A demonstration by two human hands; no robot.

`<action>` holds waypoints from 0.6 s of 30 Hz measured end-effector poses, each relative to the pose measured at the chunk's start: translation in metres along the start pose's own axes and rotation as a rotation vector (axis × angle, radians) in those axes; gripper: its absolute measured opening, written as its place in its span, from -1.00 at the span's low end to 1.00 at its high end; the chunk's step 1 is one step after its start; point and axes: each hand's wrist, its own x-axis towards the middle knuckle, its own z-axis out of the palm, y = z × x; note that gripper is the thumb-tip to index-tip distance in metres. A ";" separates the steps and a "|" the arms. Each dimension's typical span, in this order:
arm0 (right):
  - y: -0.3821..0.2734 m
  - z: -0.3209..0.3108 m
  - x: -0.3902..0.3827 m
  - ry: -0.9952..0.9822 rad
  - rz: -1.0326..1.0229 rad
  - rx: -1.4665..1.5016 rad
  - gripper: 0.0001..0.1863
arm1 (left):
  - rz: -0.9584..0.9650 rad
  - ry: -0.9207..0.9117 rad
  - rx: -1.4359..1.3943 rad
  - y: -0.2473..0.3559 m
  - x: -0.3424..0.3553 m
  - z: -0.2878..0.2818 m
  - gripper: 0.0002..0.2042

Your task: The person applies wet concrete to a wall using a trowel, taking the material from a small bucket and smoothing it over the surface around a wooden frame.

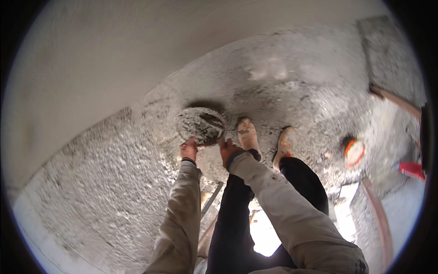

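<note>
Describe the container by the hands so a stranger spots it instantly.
Start at the smooth wall, upper left, then drop to the rough floor. By the left hand and right hand sits a round container. Its lumpy grey mix sets it apart from the smaller, orange-rimmed round object to the right.

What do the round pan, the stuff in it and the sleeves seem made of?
Round pan: metal or plastic, unclear under dull grey coating. Stuff inside: probably mortar, rough, given its grey, lumpy surface. Sleeves: likely woven cloth, matt, given their soft folds.
</note>
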 end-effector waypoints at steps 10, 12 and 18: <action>-0.001 -0.023 -0.064 0.029 0.248 0.105 -0.58 | -0.112 -0.140 0.053 0.131 -0.156 0.067 -0.64; -0.010 -0.010 -0.111 0.289 0.372 0.383 -0.48 | -0.152 -0.171 0.037 0.130 -0.174 0.051 -0.70; 0.140 0.041 -0.218 0.817 0.428 0.986 -0.59 | 0.001 -0.430 0.271 0.125 -0.232 0.147 -0.66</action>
